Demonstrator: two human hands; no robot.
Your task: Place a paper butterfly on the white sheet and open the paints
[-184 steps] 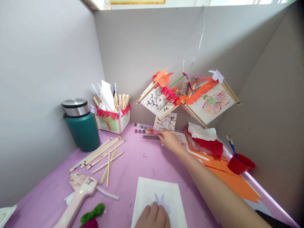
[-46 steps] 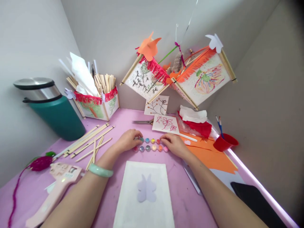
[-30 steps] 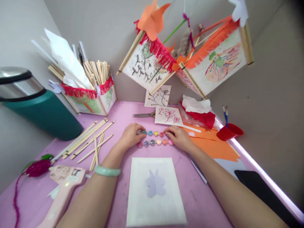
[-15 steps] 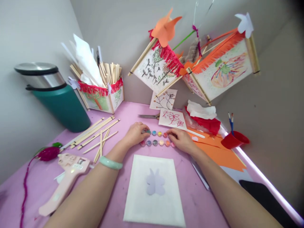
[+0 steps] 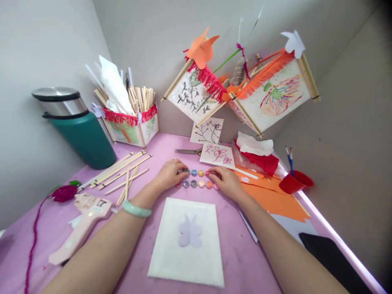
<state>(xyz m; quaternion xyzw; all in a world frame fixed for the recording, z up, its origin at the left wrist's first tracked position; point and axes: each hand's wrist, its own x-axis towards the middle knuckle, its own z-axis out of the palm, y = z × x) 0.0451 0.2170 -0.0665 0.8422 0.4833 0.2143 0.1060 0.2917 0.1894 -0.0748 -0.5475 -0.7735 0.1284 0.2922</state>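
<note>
Two strips of small round paint pots lie on the pink table, one behind the other. At the left end of the back strip of paint pots (image 5: pixel 194 173), my left hand (image 5: pixel 171 173) has its fingers closed on the edge. My right hand (image 5: pixel 227 182) pinches the same strip at its right end, by the red pot. Just in front is the other strip of paint pots (image 5: pixel 193 184), its outer pots partly hidden by my hands. Closer to me lies a white canvas panel (image 5: pixel 167 259) with a pale lilac paper butterfly (image 5: pixel 190 232) on it.
Wooden sticks (image 5: pixel 119 173), a pink glue gun (image 5: pixel 88 222) and a green bottle (image 5: pixel 87 139) stand or lie at left. Scissors (image 5: pixel 188 151) lie behind. At right are orange paper (image 5: pixel 266 196), a red cup with brushes (image 5: pixel 295 183) and a black phone-like slab (image 5: pixel 330 257). A decorated frame (image 5: pixel 278 94) hangs above.
The view has shifted slightly, so most of the table's things appear a little further left. Both hands keep their places at the ends of the back paint strip.
</note>
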